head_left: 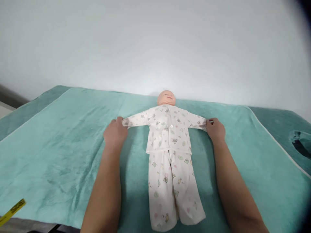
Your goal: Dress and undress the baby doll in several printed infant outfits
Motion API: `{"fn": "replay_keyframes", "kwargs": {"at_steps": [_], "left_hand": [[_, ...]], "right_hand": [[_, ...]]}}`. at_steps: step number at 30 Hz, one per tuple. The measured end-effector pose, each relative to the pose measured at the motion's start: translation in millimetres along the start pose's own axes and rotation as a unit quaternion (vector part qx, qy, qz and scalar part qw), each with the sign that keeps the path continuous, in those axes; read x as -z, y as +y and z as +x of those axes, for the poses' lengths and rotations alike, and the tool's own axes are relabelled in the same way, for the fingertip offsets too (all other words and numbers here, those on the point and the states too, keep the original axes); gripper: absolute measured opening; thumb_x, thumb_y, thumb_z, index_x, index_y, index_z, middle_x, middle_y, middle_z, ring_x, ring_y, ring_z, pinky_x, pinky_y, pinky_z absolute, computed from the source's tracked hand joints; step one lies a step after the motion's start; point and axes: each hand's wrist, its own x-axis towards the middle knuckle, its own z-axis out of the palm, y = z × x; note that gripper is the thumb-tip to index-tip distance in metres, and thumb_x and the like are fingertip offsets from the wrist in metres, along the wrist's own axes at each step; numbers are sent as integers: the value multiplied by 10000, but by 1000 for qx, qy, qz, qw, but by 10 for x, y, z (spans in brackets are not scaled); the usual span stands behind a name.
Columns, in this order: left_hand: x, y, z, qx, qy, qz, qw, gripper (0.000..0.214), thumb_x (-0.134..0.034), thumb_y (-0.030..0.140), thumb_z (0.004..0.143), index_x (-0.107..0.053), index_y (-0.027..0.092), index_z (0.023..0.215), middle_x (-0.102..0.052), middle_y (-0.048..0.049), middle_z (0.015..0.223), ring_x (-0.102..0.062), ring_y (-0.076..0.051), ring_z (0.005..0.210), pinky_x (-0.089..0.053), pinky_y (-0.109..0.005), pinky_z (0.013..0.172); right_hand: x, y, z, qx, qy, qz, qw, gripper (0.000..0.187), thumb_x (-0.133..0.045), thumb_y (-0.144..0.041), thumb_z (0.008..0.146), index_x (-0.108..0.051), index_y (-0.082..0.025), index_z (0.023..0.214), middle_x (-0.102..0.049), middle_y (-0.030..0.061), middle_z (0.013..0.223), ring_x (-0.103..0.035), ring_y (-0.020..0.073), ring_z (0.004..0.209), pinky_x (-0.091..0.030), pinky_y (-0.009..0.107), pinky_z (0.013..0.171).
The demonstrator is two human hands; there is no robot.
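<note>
A baby doll [166, 97] lies on its back, head toward the wall. It wears a white printed jacket [161, 136] with a button at the chest and matching printed trousers [162, 187]. Both sleeves are stretched out sideways. My left hand [115, 132] is closed on the end of the sleeve at the left of the view. At the opposite side, my right hand [215, 130] pinches the other sleeve's cuff. The doll's hands and feet do not show.
A green plush blanket [63, 145] with pale edging covers the surface under the doll. Behind it rises a white wall [145, 45]. A yellow printed strip [12, 212] is at the lower left, and a clear round item with a dark band [301, 145] is at the right.
</note>
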Motion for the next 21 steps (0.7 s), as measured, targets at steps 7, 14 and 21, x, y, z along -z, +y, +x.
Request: {"fn": "replay_keyframes", "kwargs": {"at_steps": [7,14,21], "left_hand": [[-140,-65,118,74,54,-253,963,491,-547,262,826,-514,247,1316,-694,-62,1050,-674,-210,846,-531,-324,749],[-152,-57,154,79,4,-176,981,420,-524,404,892,-534,226,1273,-693,-73,877,-669,-290,932,-497,-383,813],[-169,-20,147,104,151,-237,954,343,-438,308,949,-460,213,1278,-600,-32,877,-638,-212,875,-493,-339,818]], "right_hand": [[34,147,-11,-27,24,-33,999,672,-515,-619,855,-528,-115,1298,-560,251,1266,-610,365,1098,-471,466,889],[70,74,-7,-1,-22,81,997,448,-542,-515,858,-643,-182,1141,-681,128,1006,-625,272,937,-478,384,829],[-207,216,179,-10,118,357,927,465,-546,-298,762,-586,-140,1199,-622,55,959,-574,176,801,-499,321,743]]}}
